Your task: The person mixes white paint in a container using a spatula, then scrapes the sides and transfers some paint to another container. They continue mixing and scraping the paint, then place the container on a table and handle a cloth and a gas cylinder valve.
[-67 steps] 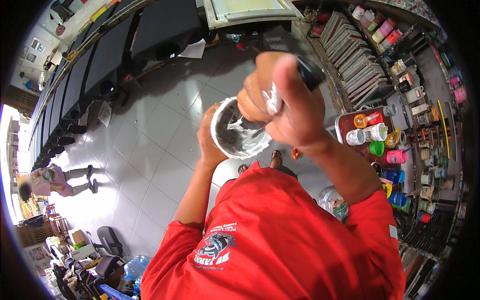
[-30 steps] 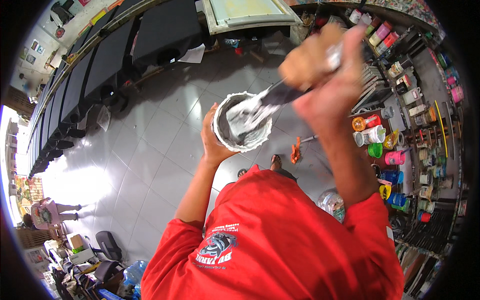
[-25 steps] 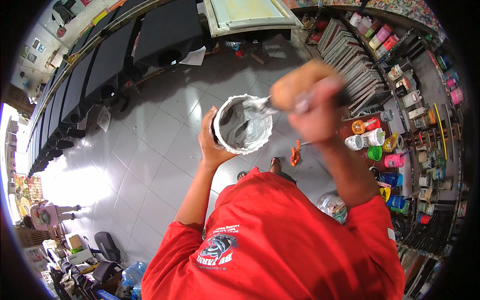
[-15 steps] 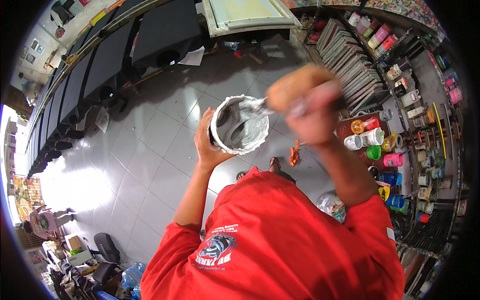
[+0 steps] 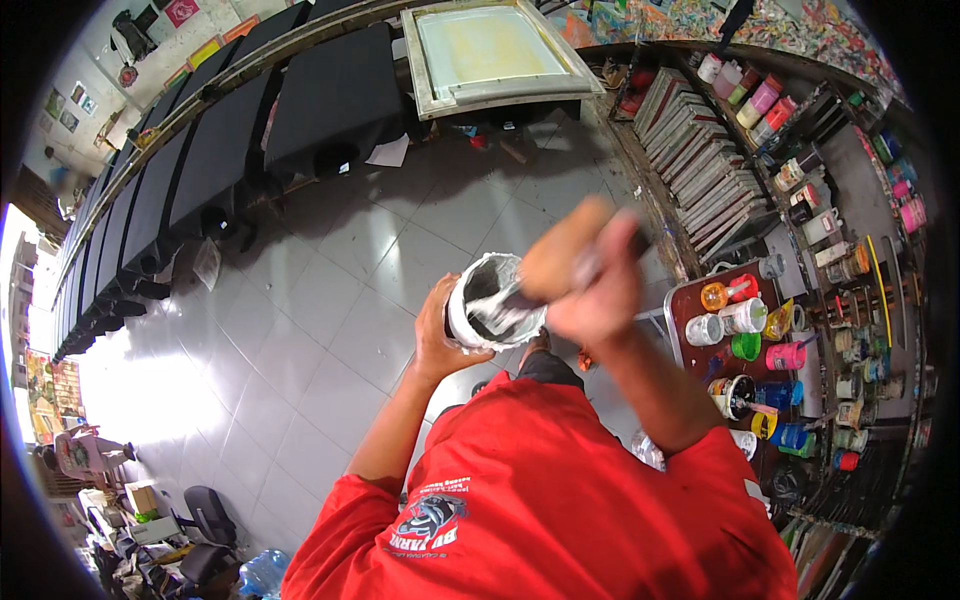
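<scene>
My left hand [image 5: 436, 335] is wrapped round the side of a white plastic tub [image 5: 459, 316], its rim crusted with thick paint. Inside, pale grey-white paint [image 5: 492, 312] coats the walls and a darker hollow shows. In my right hand [image 5: 603, 295], closed and blurred by motion, is a spatula [image 5: 563, 258] with a broad tan wooden handle. Its paint-smeared blade reaches down into the tub; the exact blade shape is hard to make out. The tub is tilted, held in front of my body above the tiled floor.
A small table [image 5: 687, 300] with several paint tubs stands at my right. Beyond it are stacked screen frames [image 5: 700, 150] and shelves of paint containers [image 5: 822, 225]. A framed screen [image 5: 490, 50] lies ahead, near a row of black-covered boards [image 5: 330, 85]. A chair [image 5: 210, 515] is lower left.
The tub and both hands have shifted down and slightly right or nearer to me. The spatula's blade now sits deeper inside the tub. The view has turned slightly, showing more of the small table.
</scene>
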The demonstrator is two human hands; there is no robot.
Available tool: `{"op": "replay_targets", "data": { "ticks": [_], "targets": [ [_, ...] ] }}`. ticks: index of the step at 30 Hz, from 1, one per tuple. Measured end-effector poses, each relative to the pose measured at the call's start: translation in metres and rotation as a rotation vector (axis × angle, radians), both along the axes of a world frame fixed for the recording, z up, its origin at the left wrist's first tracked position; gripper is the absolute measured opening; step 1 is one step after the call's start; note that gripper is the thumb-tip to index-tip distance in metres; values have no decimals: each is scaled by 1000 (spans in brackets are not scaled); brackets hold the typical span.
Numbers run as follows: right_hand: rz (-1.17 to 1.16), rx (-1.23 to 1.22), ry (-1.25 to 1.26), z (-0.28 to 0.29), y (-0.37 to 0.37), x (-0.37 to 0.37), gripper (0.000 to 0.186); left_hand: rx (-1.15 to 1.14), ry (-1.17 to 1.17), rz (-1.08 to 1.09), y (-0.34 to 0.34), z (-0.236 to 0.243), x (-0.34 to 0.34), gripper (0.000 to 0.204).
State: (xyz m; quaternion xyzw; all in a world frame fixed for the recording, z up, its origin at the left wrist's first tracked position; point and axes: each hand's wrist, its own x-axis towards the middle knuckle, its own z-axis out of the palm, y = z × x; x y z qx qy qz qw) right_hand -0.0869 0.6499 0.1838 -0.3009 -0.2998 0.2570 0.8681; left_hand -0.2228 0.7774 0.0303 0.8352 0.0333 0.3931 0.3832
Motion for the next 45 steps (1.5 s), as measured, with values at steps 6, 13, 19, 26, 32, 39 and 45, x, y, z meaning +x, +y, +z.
{"op": "replay_targets", "data": {
  "ticks": [6, 13, 19, 26, 32, 39, 45],
  "targets": [
    [-90, -29, -85, -16, 0, 93, 49, -40, 46, -20, 21, 7, 64, 81],
    [31, -69, 261, 16, 38, 188, 49, -182, 88, -166, 38, 3, 163, 91],
    [-37, -138, 188, 42, 57, 261, 47, -434, 202, -272, 51, 26, 229, 97],
    [-96, -88, 176, 60, 75, 317, 45, -658, 199, -397, 80, 2, 273, 108],
    [-216, 1, 9, 73, 86, 353, 43, -735, 134, -448, 107, 6, 328, 105],
    [-367, -84, -120, 93, 133, 344, 42, -643, 43, -624, 161, -22, 384, 108],
    [-546, -121, -89, 88, 152, 348, 42, -836, 17, -789, 166, -19, 406, 98]
  ]
}}
